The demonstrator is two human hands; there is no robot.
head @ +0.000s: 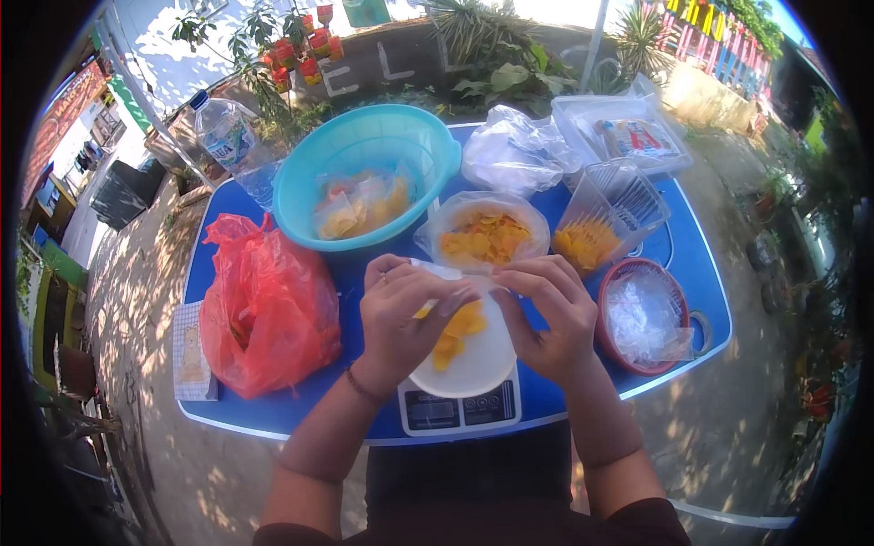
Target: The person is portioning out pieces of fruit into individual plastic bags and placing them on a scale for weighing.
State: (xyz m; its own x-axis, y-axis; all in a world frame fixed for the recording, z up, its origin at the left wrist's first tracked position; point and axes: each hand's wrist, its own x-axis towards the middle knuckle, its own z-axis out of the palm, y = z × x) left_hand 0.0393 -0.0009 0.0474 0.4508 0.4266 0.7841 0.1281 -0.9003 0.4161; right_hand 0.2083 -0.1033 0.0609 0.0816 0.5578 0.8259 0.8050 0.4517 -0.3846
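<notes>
My left hand [403, 317] and my right hand [556, 317] meet over a white plate [478, 379]. Pinched between the fingertips of both is a thin, clear plastic bag [483, 274]; the fingers hide much of it. Yellow chips [454, 338] lie on the plate, which sits on a digital kitchen scale [459, 413]. Just beyond my hands, more orange-yellow chips [488, 239] fill an open plastic bag [539, 218]. To the right, a red basket [603, 334] holds clear plastic bags [642, 314].
On the blue table [355, 416], a red plastic bag [273, 314] stands left. Behind it are a turquoise basin [293, 198] with filled packets [365, 205] and a water bottle [229, 147]. A tilted clear container [608, 191] with chips and a white plastic bag [515, 150] occupy the far right.
</notes>
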